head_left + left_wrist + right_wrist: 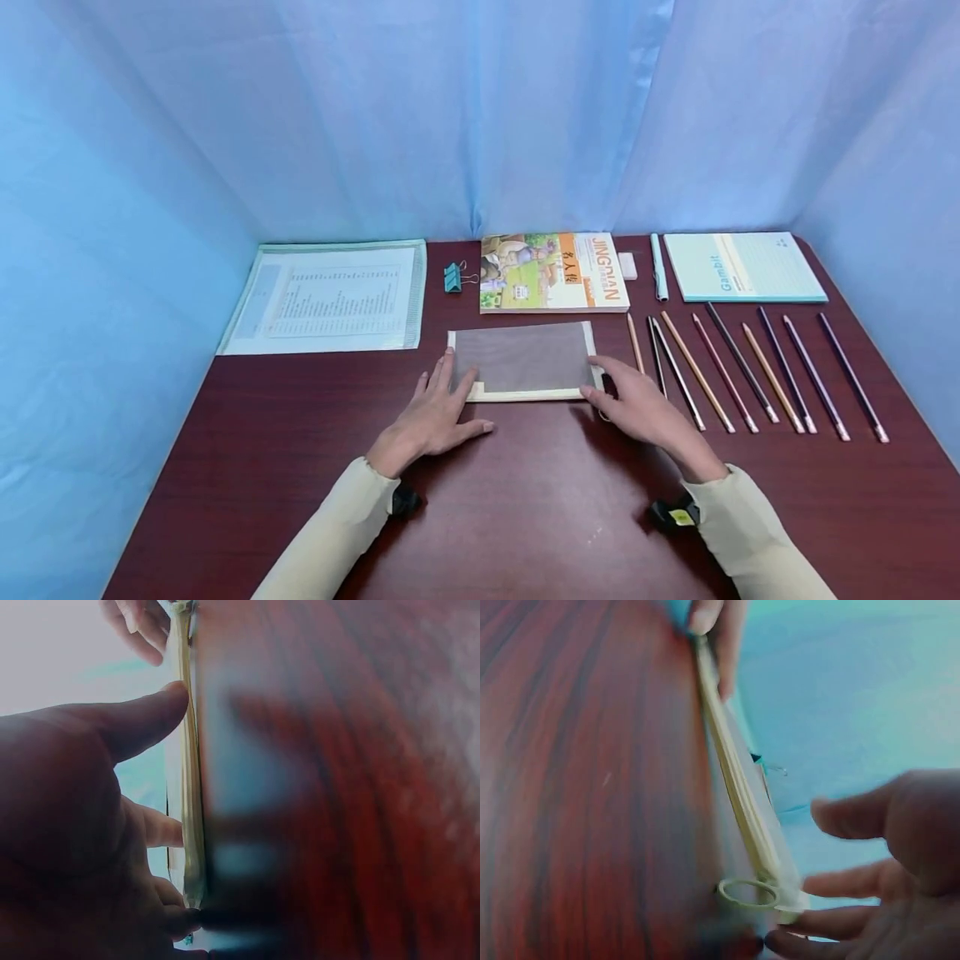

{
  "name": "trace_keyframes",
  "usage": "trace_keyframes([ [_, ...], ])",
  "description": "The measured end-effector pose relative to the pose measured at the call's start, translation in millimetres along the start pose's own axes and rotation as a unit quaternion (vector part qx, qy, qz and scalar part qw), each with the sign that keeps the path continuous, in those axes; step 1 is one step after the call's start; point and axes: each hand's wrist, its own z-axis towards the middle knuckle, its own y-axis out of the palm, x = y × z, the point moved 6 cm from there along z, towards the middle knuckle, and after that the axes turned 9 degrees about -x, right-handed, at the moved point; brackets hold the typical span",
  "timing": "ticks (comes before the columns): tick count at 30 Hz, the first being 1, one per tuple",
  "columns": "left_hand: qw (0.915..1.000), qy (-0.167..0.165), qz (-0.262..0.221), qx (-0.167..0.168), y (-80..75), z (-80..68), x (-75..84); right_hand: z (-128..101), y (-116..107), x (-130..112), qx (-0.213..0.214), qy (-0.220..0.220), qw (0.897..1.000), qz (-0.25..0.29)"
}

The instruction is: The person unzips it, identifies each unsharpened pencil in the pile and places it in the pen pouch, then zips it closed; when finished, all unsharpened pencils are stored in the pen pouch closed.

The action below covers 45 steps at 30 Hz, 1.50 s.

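A flat grey mesh pouch (525,358) with a cream border lies in the middle of the dark red table (525,500). My left hand (441,402) rests with straight fingers on its front left corner. In the left wrist view the thumb (146,712) touches the pouch's edge (187,787). My right hand (632,397) lies relaxed at the front right corner, fingers touching the border. The right wrist view shows the pouch's edge (739,787), a ring pull (750,892) at its corner, and my right hand's loosely spread fingers (862,817) beside it. Neither hand grips anything.
Behind the pouch lies a colourful book (551,271). A teal binder clip (452,277) and a clear folder with a printed sheet (330,296) are to its left. To the right are an eraser (627,265), a pen (658,267), a teal notebook (742,265) and several pencils (750,367). Blue curtains surround the table.
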Motion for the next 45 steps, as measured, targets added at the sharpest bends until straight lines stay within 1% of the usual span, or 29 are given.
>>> trace_keyframes([
  [1, 1.0000, -0.002, 0.000, -0.002, -0.2, 0.5, -0.3, 2, -2, 2, 0.006, 0.007, 0.999, 0.033],
  [3, 1.0000, -0.002, -0.002, -0.004, -0.9, 1.4, -0.5, 5, -4, 8, 0.021, 0.028, 0.995, 0.095],
  [6, 1.0000, 0.001, 0.002, -0.002, -2.8, 3.0, 0.4, 10, -5, 20, 0.040, 0.060, 0.983, 0.171],
  [8, 0.9999, 0.002, 0.010, 0.008, -5.0, 3.7, 1.9, 12, -5, 28, 0.051, 0.071, 0.976, 0.199],
  [10, 0.9993, 0.004, 0.024, 0.027, -8.9, 3.2, 5.7, 14, -3, 33, 0.055, 0.075, 0.972, 0.216],
  [12, 0.9978, 0.012, 0.043, 0.050, -13.7, 1.1, 15.1, 16, -1, 37, 0.056, 0.074, 0.970, 0.227],
  [13, 0.9960, 0.022, 0.053, 0.068, -15.8, -0.5, 23.0, 16, 0, 39, 0.055, 0.073, 0.969, 0.230],
  [15, 0.9928, 0.054, 0.058, 0.090, -16.2, -4.5, 44.7, 17, 1, 40, 0.053, 0.073, 0.968, 0.234],
  [16, 0.9910, 0.073, 0.061, 0.094, -14.0, -5.6, 57.7, 18, 1, 41, 0.053, 0.073, 0.968, 0.235],
  [17, 0.9895, 0.095, 0.058, 0.092, -10.1, -6.2, 71.5, 18, 0, 41, 0.053, 0.074, 0.968, 0.236],
  [19, 0.9862, 0.140, 0.044, 0.077, 1.4, -4.7, 97.4, 18, 0, 41, 0.055, 0.074, 0.967, 0.238],
  [20, 0.9851, 0.159, 0.031, 0.059, 8.2, -2.6, 107.9, 18, 0, 41, 0.057, 0.075, 0.967, 0.239],
  [22, 0.9826, 0.184, 0.003, 0.028, 20.0, 4.4, 123.8, 18, 0, 41, 0.057, 0.077, 0.966, 0.240],
  [24, 0.9801, 0.196, -0.031, 0.007, 27.5, 13.4, 133.2, 18, 0, 39, 0.057, 0.080, 0.966, 0.240],
  [27, 0.9777, 0.197, -0.074, -0.009, 33.2, 26.9, 140.7, 18, 1, 38, 0.055, 0.083, 0.966, 0.240],
  [30, 0.9741, 0.211, -0.082, -0.005, 34.3, 37.4, 149.1, 16, 1, 39, 0.057, 0.084, 0.965, 0.242],
  [32, 0.9690, 0.222, -0.109, 0.000, 33.9, 41.8, 153.3, 16, 1, 38, 0.058, 0.084, 0.964, 0.244],
  [34, 0.9622, 0.219, -0.161, 0.007, 33.0, 45.7, 155.1, 16, 2, 39, 0.059, 0.084, 0.963, 0.248],
  [35, 0.9591, 0.207, -0.192, 0.018, 32.2, 47.4, 153.9, 17, 2, 39, 0.060, 0.084, 0.963, 0.249],
  [37, 0.9528, 0.173, -0.245, 0.049, 29.4, 49.4, 149.3, 17, 3, 40, 0.061, 0.083, 0.962, 0.253],
  [39, 0.9474, 0.134, -0.277, 0.087, 25.7, 49.8, 142.5, 17, 4, 41, 0.061, 0.087, 0.961, 0.256],
  [41, 0.9466, 0.104, -0.279, 0.124, 20.9, 48.9, 135.8, 17, 5, 41, 0.061, 0.089, 0.960, 0.258],
  [44, 0.9480, 0.082, -0.270, 0.148, 13.8, 47.4, 128.1, 17, 5, 41, 0.064, 0.092, 0.960, 0.255],
  [45, 0.9511, 0.075, -0.258, 0.152, 11.5, 46.6, 125.5, 17, 5, 41, 0.066, 0.091, 0.961, 0.253],
])
